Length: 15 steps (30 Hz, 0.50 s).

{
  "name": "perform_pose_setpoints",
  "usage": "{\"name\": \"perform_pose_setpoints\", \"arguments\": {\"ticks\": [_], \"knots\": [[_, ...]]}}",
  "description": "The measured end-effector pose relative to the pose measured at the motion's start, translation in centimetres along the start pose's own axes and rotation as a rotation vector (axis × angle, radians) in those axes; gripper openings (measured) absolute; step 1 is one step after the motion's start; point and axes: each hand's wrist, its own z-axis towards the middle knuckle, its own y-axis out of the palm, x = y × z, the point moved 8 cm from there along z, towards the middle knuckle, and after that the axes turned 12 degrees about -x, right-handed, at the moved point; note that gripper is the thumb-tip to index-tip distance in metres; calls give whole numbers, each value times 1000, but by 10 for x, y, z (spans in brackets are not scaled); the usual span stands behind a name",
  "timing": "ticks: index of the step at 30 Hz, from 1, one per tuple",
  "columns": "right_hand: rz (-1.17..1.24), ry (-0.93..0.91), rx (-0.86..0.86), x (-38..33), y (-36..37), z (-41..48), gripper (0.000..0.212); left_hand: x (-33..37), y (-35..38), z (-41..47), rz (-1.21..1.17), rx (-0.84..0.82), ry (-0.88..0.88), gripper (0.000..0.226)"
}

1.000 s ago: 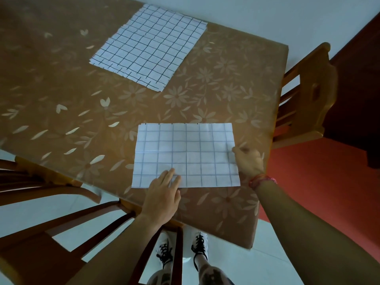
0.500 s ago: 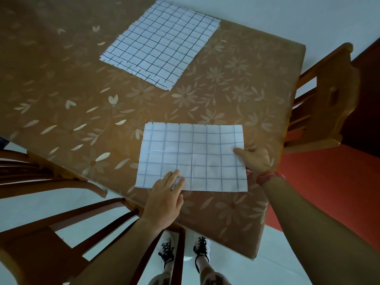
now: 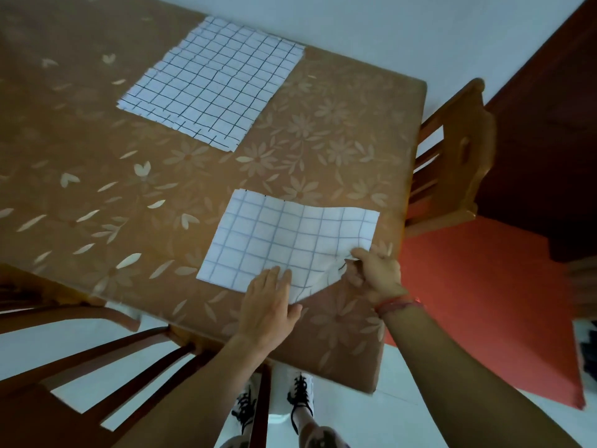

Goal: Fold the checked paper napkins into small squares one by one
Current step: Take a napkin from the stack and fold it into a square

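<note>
A checked paper napkin (image 3: pixel 277 240), white with pale blue lines, lies near the front edge of the table. My left hand (image 3: pixel 269 305) presses flat on its near edge, fingers together. My right hand (image 3: pixel 374 273) pinches the napkin's near right corner and holds it lifted and curled off the table. A second stack of checked napkins (image 3: pixel 213 82), with darker lines, lies flat at the far side of the table, away from both hands.
The table (image 3: pixel 97 189) has a brown cloth with pale flowers. A wooden chair (image 3: pixel 452 163) stands at its right end and another chair (image 3: pixel 97 367) just below me on the left. My feet stand on pale floor beside a red mat (image 3: pixel 484 302).
My right hand has slid from the napkin's right edge to its near right corner and lifted that corner. The left hand stays pressed on the near edge. The camera view has shifted.
</note>
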Motion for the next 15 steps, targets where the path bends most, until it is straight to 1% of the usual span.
{"name": "perform_pose_setpoints", "arguments": {"ticks": [2, 5, 6, 8, 9, 11, 12, 13, 15], "knots": [[72, 2, 13, 5, -2, -6, 21, 8, -1, 3, -10, 0, -35, 61], [103, 19, -8, 9, 0, -17, 11, 12, 1, 5, -12, -18, -67, 50], [103, 31, -35, 11, 4, -21, 7, 11, 2, 6, -5, -29, -69, 48], [123, 50, -160, 12, 15, -26, 5, 9, 4, 6, -4, -55, -60, 47], [147, 54, -241, 12, 21, -30, 7, 9, 4, 5, -17, -64, -48, 47], [188, 72, -349, 15, 24, -27, 21, 6, 2, 2, -38, -78, -22, 47], [182, 72, -367, 16, 22, -26, 20, 3, 2, 0, -50, -83, -10, 47], [172, 58, -349, 17, 18, -23, 19, 0, 2, -2, -63, -91, 5, 47], [58, -22, -334, 17, 9, -17, 28, -7, 4, -8, -86, -121, 57, 49]]}}
